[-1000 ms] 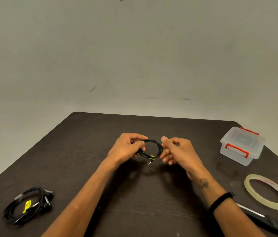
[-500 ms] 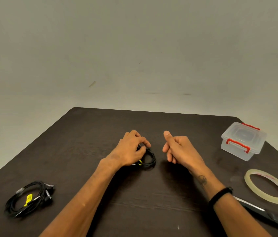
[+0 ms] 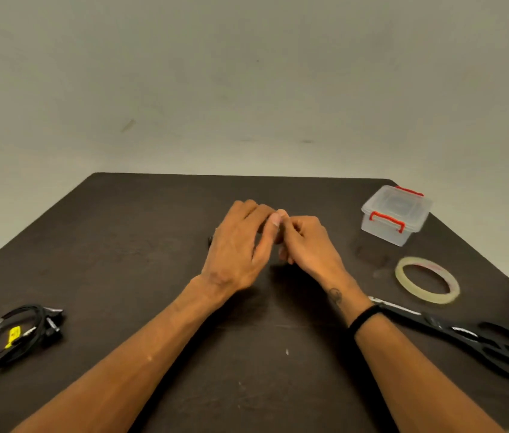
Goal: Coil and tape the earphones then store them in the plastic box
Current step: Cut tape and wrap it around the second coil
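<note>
My left hand (image 3: 237, 245) lies palm down over the coiled black earphones (image 3: 210, 241) at the table's middle. Only a small black bit of the coil shows at the hand's left edge. My right hand (image 3: 306, 245) is curled, its fingertips pinched against my left thumb tip. I cannot see what, if anything, sits between them. The clear plastic box (image 3: 395, 214) with red latches stands lidded at the far right. A roll of clear tape (image 3: 426, 284) lies flat in front of the box.
Black scissors (image 3: 478, 342) lie at the right, just beyond my right forearm. A second black earphone coil (image 3: 12, 335) with a yellow tag rests near the left edge of the dark table (image 3: 122, 245). A plain wall stands behind.
The coil, first held up by both hands, went down onto the table under my left hand. My right hand let go, then moved left to meet my left thumb.
</note>
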`<state>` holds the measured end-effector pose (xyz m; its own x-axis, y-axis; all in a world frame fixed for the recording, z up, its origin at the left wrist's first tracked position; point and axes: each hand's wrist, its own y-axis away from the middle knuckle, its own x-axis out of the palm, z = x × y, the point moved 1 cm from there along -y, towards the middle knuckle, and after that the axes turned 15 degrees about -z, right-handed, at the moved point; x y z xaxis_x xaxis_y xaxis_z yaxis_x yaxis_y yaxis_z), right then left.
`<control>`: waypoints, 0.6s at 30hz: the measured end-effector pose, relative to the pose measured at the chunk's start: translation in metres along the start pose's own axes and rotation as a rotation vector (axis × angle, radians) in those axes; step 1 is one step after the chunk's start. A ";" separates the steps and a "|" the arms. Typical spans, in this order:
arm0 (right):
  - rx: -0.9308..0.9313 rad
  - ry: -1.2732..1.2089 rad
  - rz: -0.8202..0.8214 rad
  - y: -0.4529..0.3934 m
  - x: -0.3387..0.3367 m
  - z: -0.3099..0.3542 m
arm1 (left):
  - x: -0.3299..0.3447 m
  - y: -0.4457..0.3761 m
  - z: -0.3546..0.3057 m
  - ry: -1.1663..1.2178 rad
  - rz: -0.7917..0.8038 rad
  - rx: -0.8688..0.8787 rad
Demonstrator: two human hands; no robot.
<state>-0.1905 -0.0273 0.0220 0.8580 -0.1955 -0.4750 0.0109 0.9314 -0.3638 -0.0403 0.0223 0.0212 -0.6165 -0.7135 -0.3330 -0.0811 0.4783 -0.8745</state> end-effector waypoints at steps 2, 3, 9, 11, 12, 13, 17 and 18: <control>-0.036 0.055 -0.014 0.013 -0.012 -0.001 | 0.007 0.010 -0.020 0.115 0.059 -0.019; -0.050 0.098 -0.022 0.020 -0.019 -0.001 | 0.009 0.014 -0.027 0.169 0.072 -0.051; -0.149 0.325 -0.127 0.063 -0.086 -0.001 | 0.006 0.030 -0.041 0.248 0.125 -0.148; -0.150 0.386 -0.124 0.075 -0.115 -0.005 | 0.010 0.035 -0.044 0.247 0.167 -0.145; -0.148 0.424 -0.130 0.081 -0.129 -0.009 | 0.013 0.037 -0.044 0.242 0.189 -0.146; -0.147 0.459 -0.145 0.085 -0.144 -0.012 | 0.017 0.039 -0.045 0.231 0.208 -0.151; -0.112 0.575 -0.146 0.093 -0.200 -0.026 | 0.039 0.046 -0.054 0.193 0.278 -0.195; -0.094 0.617 -0.102 0.094 -0.212 -0.029 | 0.046 0.046 -0.058 0.169 0.301 -0.204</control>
<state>-0.3861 0.0924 0.0650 0.4010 -0.4493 -0.7983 0.0077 0.8731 -0.4875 -0.1179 0.0412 -0.0136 -0.7553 -0.4400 -0.4857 -0.0207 0.7568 -0.6533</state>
